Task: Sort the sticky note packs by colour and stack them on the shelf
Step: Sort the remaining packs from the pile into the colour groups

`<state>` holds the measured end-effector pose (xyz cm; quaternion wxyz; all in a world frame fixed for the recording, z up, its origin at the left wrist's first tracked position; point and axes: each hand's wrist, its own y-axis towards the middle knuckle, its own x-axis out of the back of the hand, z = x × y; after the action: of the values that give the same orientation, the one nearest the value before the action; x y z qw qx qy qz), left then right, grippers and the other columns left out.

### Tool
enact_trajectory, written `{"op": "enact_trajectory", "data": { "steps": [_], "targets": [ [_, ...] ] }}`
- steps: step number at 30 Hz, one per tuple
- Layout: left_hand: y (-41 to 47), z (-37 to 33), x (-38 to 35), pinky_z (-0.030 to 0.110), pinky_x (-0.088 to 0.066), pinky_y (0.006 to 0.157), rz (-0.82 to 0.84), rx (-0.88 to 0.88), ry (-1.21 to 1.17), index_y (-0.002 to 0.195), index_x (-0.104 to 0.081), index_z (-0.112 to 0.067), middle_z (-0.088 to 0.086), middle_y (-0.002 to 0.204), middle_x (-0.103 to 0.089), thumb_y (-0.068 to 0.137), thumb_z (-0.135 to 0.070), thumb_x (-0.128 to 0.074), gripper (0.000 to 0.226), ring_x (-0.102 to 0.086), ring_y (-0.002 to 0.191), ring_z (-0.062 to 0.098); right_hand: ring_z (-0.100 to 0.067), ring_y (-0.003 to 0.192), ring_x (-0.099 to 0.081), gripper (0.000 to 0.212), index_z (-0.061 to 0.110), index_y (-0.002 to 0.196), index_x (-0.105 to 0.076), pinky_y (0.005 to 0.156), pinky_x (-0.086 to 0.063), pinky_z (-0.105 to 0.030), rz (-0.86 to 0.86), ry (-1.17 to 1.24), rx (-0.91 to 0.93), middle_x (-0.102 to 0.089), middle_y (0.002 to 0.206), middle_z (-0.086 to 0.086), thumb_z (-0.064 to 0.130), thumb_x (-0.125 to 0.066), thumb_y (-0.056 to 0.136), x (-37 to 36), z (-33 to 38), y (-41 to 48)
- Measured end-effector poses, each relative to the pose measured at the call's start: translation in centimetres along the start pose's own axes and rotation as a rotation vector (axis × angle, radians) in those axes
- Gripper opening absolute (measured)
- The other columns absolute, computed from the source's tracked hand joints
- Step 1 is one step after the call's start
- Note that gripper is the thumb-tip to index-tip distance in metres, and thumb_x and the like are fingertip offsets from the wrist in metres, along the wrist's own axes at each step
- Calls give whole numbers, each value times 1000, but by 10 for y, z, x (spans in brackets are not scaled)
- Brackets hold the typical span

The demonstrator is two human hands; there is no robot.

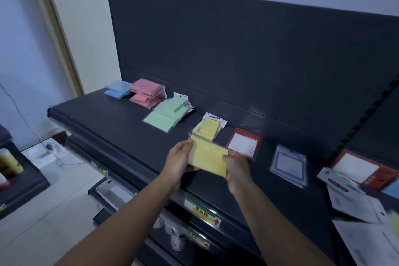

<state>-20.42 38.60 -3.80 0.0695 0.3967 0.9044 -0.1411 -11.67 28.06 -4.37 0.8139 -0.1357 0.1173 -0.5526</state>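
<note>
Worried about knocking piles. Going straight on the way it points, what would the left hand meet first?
Likely the yellow pile on the shelf, just beyond the yellow pack the left hand holds; depth is unclear.

colours left to right on the dark grey metal shelf (pixel 121 127): light blue sticky note packs (pixel 116 89), pink packs (pixel 146 93), pale green packs (pixel 166 116), yellow packs (pixel 208 127), another yellow plastic-wrapped pack (pixel 208 157) centre frame, then a red-framed white pack (pixel 244 143) and a blue-bordered white pack (pixel 288 163)

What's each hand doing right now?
Left hand: grips the yellow pack by its left edge.
Right hand: grips the same pack by its right edge.
</note>
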Motion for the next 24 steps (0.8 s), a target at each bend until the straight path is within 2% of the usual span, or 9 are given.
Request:
{"op": "enact_trajectory", "data": {
  "steps": [2, 3, 6, 8, 14, 17, 20, 22, 24],
  "targets": [
    [18, 0, 0, 23, -54, 53, 39, 6, 39, 97, -58, -19, 1, 88, -64, 94, -14, -52, 9, -62, 77, 12, -21, 93, -52, 26, 12, 115, -54, 82, -42, -34, -41, -13, 7, -57, 100, -6, 4, -41, 94, -6, 5, 16],
    [28, 2, -1, 23, -53, 55, 54, 1, 74, 101, -58, -19, 2, 92, -65, 92, -6, -52, 16, -62, 78, 13, -19, 88, -51, 26, 11, 114, -55, 77, -41, -31, -55, -22, 10, -56, 95, -5, 3, -40, 94, -7, 8, 24],
    [59, -2, -9, 22, -50, 69, 29, -55, 164, 116, -52, -15, 1, 106, -63, 87, 4, -51, 35, -60, 88, 13, -13, 72, -44, 27, 10, 100, -62, 63, -34, -25, -69, -34, 39, -52, 78, 0, 0, -38, 91, -12, 22, 51],
    [81, -9, -15, 25, -46, 81, -24, -94, 197, 125, -44, -16, -2, 108, -58, 88, 3, -54, 42, -57, 95, 14, -14, 71, -40, 30, 13, 88, -61, 61, -30, -26, -56, -32, 60, -50, 75, 0, -2, -35, 88, -16, 33, 66],
    [137, -15, -28, 23, -46, 76, -40, -152, 269, 107, -45, -17, -4, 100, -58, 88, 1, -56, 28, -56, 86, 6, -21, 75, -45, 25, 8, 88, -55, 72, -34, -31, -5, 16, 108, -53, 83, -11, -5, -34, 83, -23, 49, 99],
    [153, -8, -29, 32, -49, 86, 5, -121, 320, 103, -48, -20, -3, 102, -60, 88, 0, -55, 26, -58, 93, 12, -16, 77, -53, 27, 16, 89, -58, 74, -38, -30, 5, 16, 64, -60, 84, 0, -3, -38, 87, -24, 51, 112],
    [169, -5, -29, 34, -47, 86, -1, -101, 388, 108, -51, -18, 2, 105, -61, 87, -4, -56, 25, -58, 94, 18, -12, 77, -51, 22, 18, 94, -54, 68, -37, -27, 11, -17, 51, -56, 85, 5, 0, -43, 89, -29, 53, 123],
    [179, -5, -30, 35, -47, 84, -27, -82, 400, 113, -52, -13, 6, 105, -61, 86, -4, -56, 29, -58, 93, 22, -15, 85, -52, 25, 8, 108, -53, 76, -41, -30, 11, -5, 70, -59, 93, -3, -1, -45, 87, -32, 54, 131],
    [184, -5, -30, 38, -49, 85, -31, -57, 413, 116, -53, -9, 9, 105, -62, 85, -5, -56, 32, -58, 94, 25, -16, 95, -51, 24, 9, 109, -51, 86, -41, -30, -25, -16, 70, -57, 99, -2, 0, -46, 87, -34, 50, 134]
  ]
}}
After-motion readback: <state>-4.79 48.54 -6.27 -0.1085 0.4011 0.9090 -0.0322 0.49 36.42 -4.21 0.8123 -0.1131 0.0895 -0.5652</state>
